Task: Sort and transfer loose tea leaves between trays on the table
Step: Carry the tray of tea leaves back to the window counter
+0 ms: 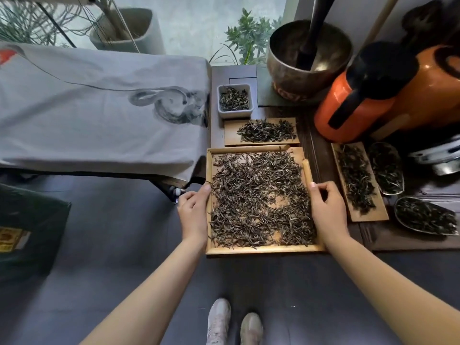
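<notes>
A large square wooden tray (263, 249) lies at the near edge of the dark table, covered with a spread of loose brown tea leaves (258, 197). My left hand (193, 211) grips the tray's left rim, thumb on top. My right hand (326, 207) holds the right rim, thumb on the edge and fingers curled. Behind it lies a small flat wooden tray (230, 138) with a heap of dark leaves. A white square dish (235, 113) of leaves stands farther back. To the right, a long narrow wooden tray (380, 214) holds more leaves.
Two glass scoop dishes of leaves (387, 168) (423, 215) lie at the right. An orange flask (368, 95) and a metal bowl (308, 58) stand behind. A grey-draped table (99, 108) is at the left. My shoes (234, 322) are on the dark floor below.
</notes>
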Demonstrator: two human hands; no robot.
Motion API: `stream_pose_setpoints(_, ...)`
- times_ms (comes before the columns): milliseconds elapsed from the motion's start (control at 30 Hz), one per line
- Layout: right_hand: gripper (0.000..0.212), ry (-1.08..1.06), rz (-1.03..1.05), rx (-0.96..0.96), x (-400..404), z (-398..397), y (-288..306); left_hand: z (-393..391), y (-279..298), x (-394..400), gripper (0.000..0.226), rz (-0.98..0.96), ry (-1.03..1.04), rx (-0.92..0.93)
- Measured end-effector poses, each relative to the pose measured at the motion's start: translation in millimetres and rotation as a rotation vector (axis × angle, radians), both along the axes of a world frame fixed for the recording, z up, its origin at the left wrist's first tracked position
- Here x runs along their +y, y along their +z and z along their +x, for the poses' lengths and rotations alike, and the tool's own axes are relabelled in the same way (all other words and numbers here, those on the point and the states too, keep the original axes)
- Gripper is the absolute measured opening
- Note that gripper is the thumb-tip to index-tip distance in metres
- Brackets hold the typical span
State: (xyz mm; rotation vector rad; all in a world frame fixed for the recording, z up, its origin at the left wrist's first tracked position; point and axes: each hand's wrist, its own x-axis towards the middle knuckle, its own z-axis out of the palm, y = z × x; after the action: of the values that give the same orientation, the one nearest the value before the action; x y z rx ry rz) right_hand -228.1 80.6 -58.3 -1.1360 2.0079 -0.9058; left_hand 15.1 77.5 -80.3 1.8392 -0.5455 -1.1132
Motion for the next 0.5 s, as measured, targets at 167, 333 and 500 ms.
stream_pose_setpoints(167, 0.017, 0.013, 0.01, 0.001, 2.6, 0.5, -5.2, 2.1, -9.7, 3.5, 0.045, -0.005, 0.019, 0.002)
stream_pose_setpoints(333, 0.014, 0.006, -0.026, 0.052, 1.9, 2.6, -6.3, 4.2, -17.0, 4.5, 0.047, -0.007, 0.013, 0.014)
stream_pose_setpoints(500, 0.015, 0.005, -0.033, 0.061, 0.8, 4.7, -10.0, 5.2, -23.3, 2.1, 0.047, -0.023, 0.013, 0.023)
